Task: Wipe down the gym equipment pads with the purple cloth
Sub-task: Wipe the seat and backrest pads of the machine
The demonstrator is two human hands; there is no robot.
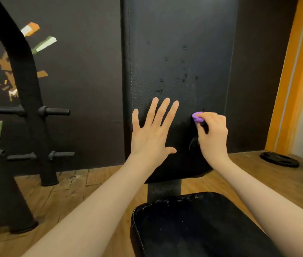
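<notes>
Two hands meet the upright back pad (165, 52). Left hand (151, 129) lies flat, fingers spread straight; droplets sit just above its fingertips. Right hand (212, 133) curls around the purple cloth (197, 117), bunched at its fingertips.

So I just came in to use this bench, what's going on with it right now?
A person is wiping it down. Their right hand grips a bunched purple cloth against the lower right part of the upright back pad, while the left hand lies flat on the pad with fingers spread. Droplets still dot the pad above the hands, so that area looks not yet wiped. The seat pad sits below, nearest the camera, with pale specks along its far edge.
</notes>
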